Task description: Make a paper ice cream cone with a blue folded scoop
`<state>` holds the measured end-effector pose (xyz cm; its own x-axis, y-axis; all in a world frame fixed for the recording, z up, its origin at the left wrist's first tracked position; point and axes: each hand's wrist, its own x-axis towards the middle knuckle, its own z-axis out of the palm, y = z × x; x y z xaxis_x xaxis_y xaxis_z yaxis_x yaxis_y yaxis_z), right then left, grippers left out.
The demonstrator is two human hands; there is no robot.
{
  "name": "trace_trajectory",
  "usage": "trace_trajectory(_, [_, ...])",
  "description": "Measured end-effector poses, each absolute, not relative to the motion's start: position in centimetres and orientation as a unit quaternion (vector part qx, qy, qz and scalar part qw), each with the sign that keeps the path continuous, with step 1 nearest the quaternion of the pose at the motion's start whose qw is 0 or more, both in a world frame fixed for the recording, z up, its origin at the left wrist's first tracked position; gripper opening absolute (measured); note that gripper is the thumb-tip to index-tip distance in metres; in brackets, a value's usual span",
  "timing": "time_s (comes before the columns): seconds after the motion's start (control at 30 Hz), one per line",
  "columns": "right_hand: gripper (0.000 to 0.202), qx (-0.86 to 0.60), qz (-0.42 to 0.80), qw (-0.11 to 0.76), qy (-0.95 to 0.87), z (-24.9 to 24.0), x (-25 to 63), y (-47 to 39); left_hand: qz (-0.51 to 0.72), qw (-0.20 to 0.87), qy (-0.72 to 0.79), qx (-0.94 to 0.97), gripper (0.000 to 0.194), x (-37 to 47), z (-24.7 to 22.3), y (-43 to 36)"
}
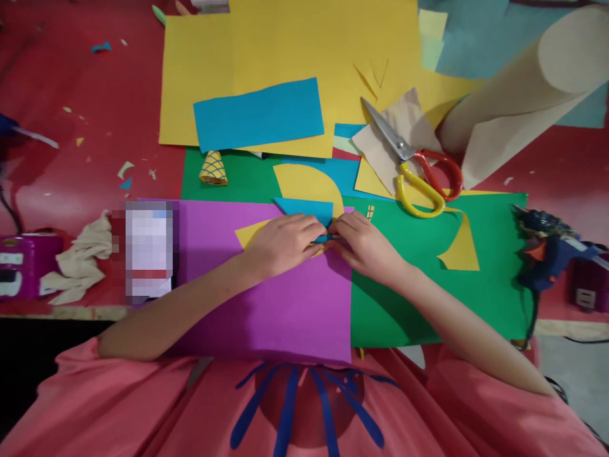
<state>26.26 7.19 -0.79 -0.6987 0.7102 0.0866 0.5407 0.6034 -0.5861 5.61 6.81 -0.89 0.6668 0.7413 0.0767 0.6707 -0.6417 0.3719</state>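
My left hand (290, 238) and my right hand (364, 241) meet over the purple sheet (285, 317), fingers bent and closed. Between the fingertips a narrow piece of blue paper (323, 239) shows, gripped from both sides; the fingers hide most of its shape. Just beyond them lies a flat blue paper piece (309, 208); whether it joins the gripped part I cannot tell. Beneath is a curved yellow paper piece (309, 181). A small yellow cone (214, 169) with dark crossed lines sits farther off to the left.
Scissors (404, 152) with red and yellow handles lie open-bladed at right, near a beige roll (504, 95). A glue gun (547, 254) rests on the green sheet's right edge (516, 304). A blurred phone-like object (149, 251) lies left. A blue strip (259, 114) covers yellow sheets (295, 38).
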Motion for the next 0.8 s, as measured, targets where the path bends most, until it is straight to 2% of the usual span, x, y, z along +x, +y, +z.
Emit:
trace_trajectory(0.07, [0.007, -0.355, 0.275, 0.162, -0.879, -0.8, 26.3, 7.3, 0.116, 0.088, 0.349, 0.926, 0.012, 5.3, -1.2, 6.3])
trace_trajectory(0.17, [0.003, -0.373, 0.278, 0.177, -0.867, -1.0, 26.4, 7.2, 0.117, 0.056, 0.340, 0.931, 0.015, 5.2, -1.4, 6.1])
trace_trajectory(0.37, [0.015, -0.402, 0.200, 0.202, -0.870, -2.1, 26.9, 6.3, 0.143, 0.076, 0.355, 0.921, 0.019, 5.5, -1.2, 7.1])
trace_trajectory(0.5, [0.018, -0.393, 0.153, 0.218, -0.880, -2.4, 26.9, 6.3, 0.116, 0.091, 0.370, 0.917, 0.020, 5.5, -0.8, 7.8])
trace_trajectory(0.8, [0.020, -0.432, 0.169, 0.211, -0.861, -2.7, 26.2, 5.9, 0.013, 0.184, 0.391, 0.902, 0.020, 5.5, 0.1, 9.4])
